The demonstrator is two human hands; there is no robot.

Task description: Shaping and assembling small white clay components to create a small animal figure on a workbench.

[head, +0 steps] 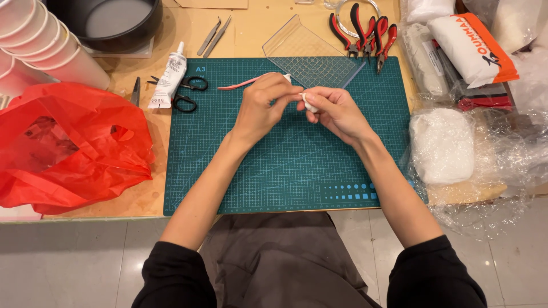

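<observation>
Both hands work above the middle of the green mat (285, 171), whose near half lies bare up to the worktop (142, 199) front edge. A red bag (68, 142) crowds the left, plastic packs (451, 142) the right, pliers (365, 31) beyond. The left hand (260, 108) pinches a pink tool (240, 84); the right hand (337, 111) pinches a small white lump (309, 104), smooth and rounded.

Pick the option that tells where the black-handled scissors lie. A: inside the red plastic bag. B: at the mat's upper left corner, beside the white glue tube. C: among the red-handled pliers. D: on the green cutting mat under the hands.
B: the black-handled scissors lie across the upper left corner of the green cutting mat, right beside the white glue tube, away from both hands.
</observation>
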